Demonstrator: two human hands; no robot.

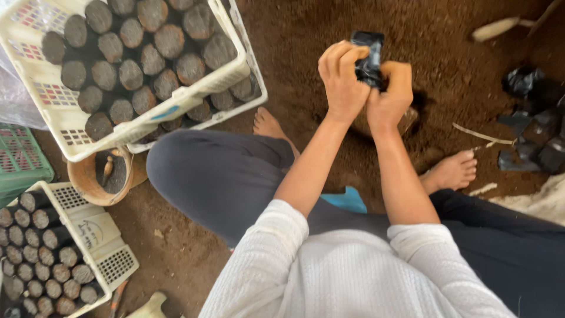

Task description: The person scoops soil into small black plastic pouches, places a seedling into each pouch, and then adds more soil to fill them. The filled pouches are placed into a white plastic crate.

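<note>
Both hands, left hand (341, 82) and right hand (389, 100), meet on a plastic bag (368, 59) above the soil floor (306, 41). Two stacked crates (232, 76) of filled bags sit left; a third crate (109, 262) near-left; loose bags (532, 126) lie right

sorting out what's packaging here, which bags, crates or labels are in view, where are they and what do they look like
Small black plastic bag: glossy, crumpled, pinched between left hand and right hand.
Loose black bags: crumpled pile on the soil, far right.
White crates: two stacked, upper left, full of soil-filled black bags.
Third white crate: lower left, with a pale label panel on its end.
Green crate: left edge.
</note>
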